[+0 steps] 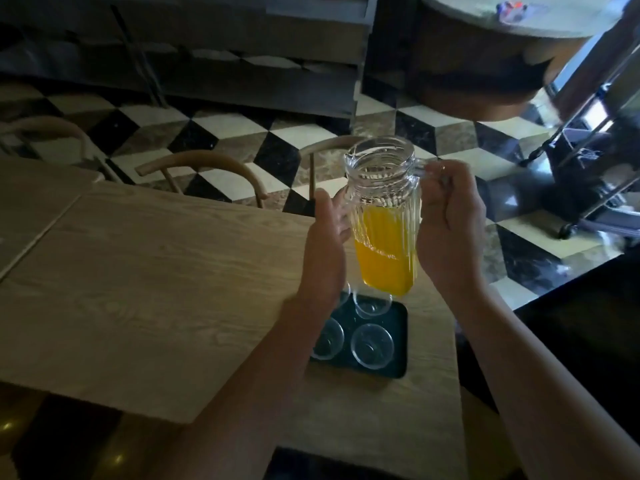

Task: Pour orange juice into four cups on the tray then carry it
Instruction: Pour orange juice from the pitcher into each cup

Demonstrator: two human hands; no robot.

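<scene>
A ribbed glass pitcher, about half full of orange juice, hangs in the air above the tray, nearly upright with its spout to the left. My right hand grips its handle. My left hand steadies its left side. Below it a dark tray lies on the wooden table with several clear cups, all without juice. One cup stands near the tray's front right, another cup sits under the pitcher's base. My left forearm covers parts of the two left cups.
Wooden chair backs stand along the table's far edge, over a checkered tile floor. A metal cart is at the right. A round table stands far back. The table's right edge runs close to the tray.
</scene>
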